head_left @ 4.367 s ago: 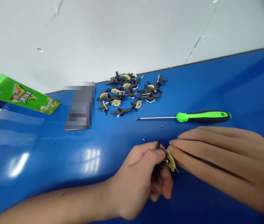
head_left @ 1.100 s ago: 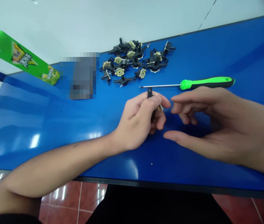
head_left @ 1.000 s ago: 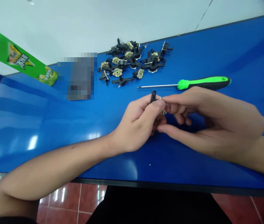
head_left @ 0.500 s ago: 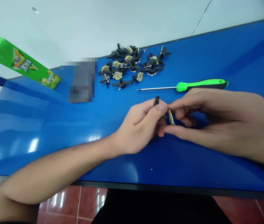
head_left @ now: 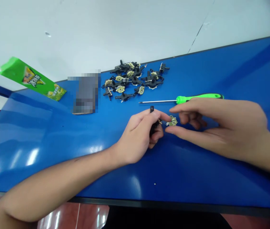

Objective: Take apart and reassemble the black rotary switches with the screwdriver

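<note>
Head view, looking down across a blue bench with a red tiled floor showing past its near edge. The left hand sits near the middle of the bench, its fingers curled and pinching a black plastic part, whose narrow tab sticks up just above the fingertips. The right hand is to the right of it, spread open, with the index finger above and the thumb below a small brass-coloured disc. The disc lies between the two hands, just beside the left fingertips, and shows no clear pinch from the right thumb and index finger; whether it rests on the bench or is in the air cannot be told. Beyond the left hand lies a pile of black plastic parts with brass-coloured discs. Beyond the right hand, a screwdriver with a green and black handle lies with its thin shaft pointing left. Farther left of the left hand are a green packet and a pixelated object, too blurred to name. A tiny speck lies on the bench nearer the camera than the left hand.
</note>
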`<action>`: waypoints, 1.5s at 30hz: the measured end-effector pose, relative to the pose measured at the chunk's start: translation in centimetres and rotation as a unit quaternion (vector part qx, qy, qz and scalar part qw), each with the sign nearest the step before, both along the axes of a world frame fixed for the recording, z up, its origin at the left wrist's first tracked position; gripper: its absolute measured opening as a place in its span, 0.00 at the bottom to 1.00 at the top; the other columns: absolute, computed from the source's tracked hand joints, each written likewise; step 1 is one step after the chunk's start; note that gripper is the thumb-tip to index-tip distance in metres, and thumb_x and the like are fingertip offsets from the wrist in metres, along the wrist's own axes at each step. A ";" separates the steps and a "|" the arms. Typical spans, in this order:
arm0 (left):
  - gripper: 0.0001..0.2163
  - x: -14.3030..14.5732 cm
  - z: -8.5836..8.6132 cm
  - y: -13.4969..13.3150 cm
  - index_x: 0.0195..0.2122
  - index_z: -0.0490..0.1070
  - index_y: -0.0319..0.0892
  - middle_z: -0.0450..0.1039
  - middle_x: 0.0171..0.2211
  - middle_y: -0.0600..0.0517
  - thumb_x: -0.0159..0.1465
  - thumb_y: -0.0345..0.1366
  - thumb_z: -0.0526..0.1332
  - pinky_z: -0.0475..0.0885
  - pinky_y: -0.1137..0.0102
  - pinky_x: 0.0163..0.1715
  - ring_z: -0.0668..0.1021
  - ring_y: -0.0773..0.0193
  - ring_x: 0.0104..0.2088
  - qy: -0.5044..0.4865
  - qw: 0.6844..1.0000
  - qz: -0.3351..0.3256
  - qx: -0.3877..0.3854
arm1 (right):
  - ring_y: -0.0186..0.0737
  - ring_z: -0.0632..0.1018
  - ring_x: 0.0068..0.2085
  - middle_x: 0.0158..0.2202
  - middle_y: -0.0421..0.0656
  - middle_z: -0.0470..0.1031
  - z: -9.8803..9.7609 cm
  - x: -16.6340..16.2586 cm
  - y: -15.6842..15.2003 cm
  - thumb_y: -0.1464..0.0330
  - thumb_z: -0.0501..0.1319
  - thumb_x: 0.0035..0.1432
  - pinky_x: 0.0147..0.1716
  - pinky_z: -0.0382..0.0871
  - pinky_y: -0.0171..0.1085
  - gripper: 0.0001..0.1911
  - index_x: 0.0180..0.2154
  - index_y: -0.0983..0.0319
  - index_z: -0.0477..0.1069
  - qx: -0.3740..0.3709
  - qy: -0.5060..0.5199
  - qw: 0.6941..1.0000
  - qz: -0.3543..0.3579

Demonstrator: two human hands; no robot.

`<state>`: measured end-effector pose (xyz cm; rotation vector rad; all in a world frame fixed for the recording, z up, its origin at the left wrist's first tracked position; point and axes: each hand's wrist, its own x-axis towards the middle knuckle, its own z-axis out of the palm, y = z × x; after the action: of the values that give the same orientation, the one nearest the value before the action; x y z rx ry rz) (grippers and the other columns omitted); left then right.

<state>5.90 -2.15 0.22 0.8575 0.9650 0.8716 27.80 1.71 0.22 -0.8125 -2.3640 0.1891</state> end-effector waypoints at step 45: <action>0.13 -6.0 0.7 -2.0 0.54 0.78 0.34 0.88 0.43 0.43 0.74 0.37 0.70 0.80 0.70 0.29 0.89 0.59 0.36 0.560 0.565 -0.019 0.606 | 0.29 0.84 0.29 0.34 0.34 0.86 -1.5 -2.1 -2.0 0.72 0.63 0.74 0.33 0.80 0.26 0.08 0.47 0.59 0.83 -0.269 0.180 0.944 0.057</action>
<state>-0.08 -4.19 0.90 2.8852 1.3122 0.8394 25.72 -0.29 -1.29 -0.7970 -2.0238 0.9801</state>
